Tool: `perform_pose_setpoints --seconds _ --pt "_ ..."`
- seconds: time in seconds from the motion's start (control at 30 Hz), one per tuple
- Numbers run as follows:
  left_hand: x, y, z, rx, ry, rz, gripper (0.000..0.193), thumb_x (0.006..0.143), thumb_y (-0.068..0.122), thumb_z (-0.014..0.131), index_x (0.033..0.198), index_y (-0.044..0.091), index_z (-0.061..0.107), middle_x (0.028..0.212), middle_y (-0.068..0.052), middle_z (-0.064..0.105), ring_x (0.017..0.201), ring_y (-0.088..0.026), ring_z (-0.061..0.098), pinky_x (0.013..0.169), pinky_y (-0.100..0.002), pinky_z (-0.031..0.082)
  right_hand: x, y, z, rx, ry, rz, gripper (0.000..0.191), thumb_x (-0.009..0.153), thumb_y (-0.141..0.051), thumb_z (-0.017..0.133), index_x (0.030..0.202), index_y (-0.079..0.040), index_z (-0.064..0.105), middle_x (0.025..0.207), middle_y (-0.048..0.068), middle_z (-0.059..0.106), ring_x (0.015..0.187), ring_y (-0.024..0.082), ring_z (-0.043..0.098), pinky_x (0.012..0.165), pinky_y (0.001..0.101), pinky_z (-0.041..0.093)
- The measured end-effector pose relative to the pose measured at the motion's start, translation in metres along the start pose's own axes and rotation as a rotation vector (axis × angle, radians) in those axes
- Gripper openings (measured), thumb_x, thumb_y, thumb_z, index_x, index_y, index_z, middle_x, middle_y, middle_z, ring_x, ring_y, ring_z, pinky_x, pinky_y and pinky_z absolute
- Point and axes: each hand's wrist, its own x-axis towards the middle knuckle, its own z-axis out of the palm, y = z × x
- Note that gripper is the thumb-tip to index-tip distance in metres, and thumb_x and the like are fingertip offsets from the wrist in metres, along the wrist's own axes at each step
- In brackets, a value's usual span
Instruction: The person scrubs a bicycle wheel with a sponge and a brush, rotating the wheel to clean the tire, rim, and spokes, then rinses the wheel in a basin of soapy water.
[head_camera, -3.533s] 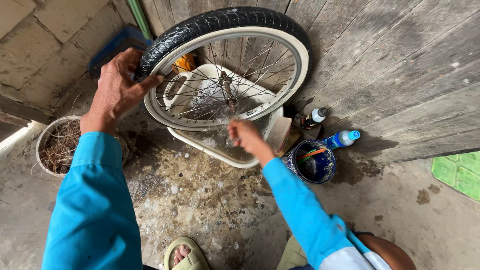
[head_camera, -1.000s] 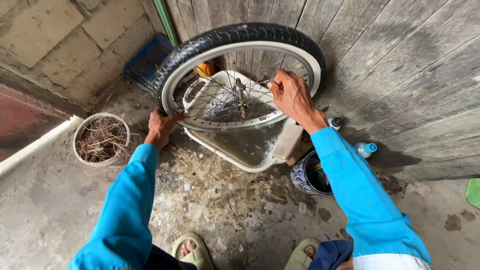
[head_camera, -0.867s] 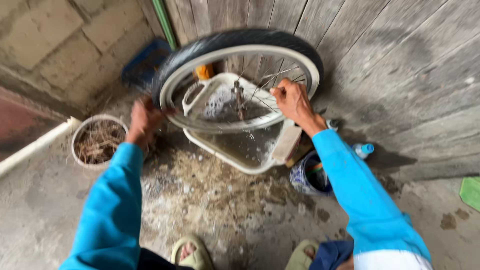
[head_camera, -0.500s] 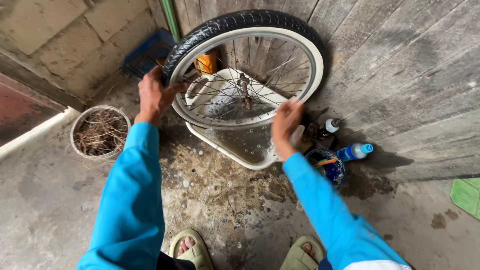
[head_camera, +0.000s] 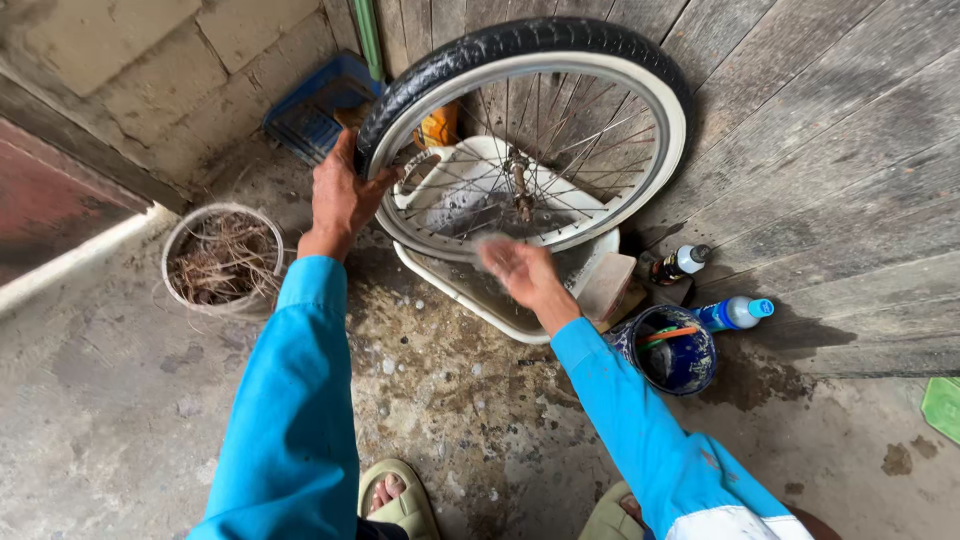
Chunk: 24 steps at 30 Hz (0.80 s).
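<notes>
Head view: a wheel (head_camera: 530, 130) is held upright over a white basin (head_camera: 470, 290), against a plank wall (head_camera: 830, 150). The tyre is gripped at its left edge by the left hand (head_camera: 343, 195), with fingers curled over the rubber. The right hand (head_camera: 515, 268) is seen at the lower rim, blurred; whether it is open or closed on anything cannot be told. Both arms are covered by blue sleeves (head_camera: 295, 400). To the right of the basin, a dark blue bucket (head_camera: 672, 350) with tools in it is set on the wet floor, with two bottles (head_camera: 735, 312) just beside it by the wall. A round basket (head_camera: 220, 258) of dry twigs is placed to the left, and a blue crate (head_camera: 315, 105) behind the wheel.
</notes>
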Motion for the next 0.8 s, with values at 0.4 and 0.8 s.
perform_pose_setpoints --seconds 0.4,0.8 --pt "-0.006 0.000 0.005 0.026 -0.001 0.024 0.061 0.079 0.020 0.089 0.126 0.005 0.053 0.114 -0.022 0.074 0.108 -0.043 0.069 0.089 -0.049 0.054 -0.017 0.019 -0.023 -0.110 0.435 0.151 0.031 0.104 -0.025 0.044 0.118 -0.001 0.058 0.110 0.022 0.070 0.102 0.037 0.070 0.091 0.0556 0.059" --pt "-0.002 -0.047 0.013 0.111 -0.018 0.091 0.073 0.076 0.021 0.092 0.132 0.000 0.050 0.115 -0.027 0.071 0.107 -0.047 0.067 0.089 -0.050 0.052 -0.021 0.037 -0.027 -0.341 0.455 0.065 0.037 0.096 -0.029 0.057 0.127 -0.010 0.059 0.134 0.012 0.060 0.131 0.033 0.057 0.106 0.0585 0.047"
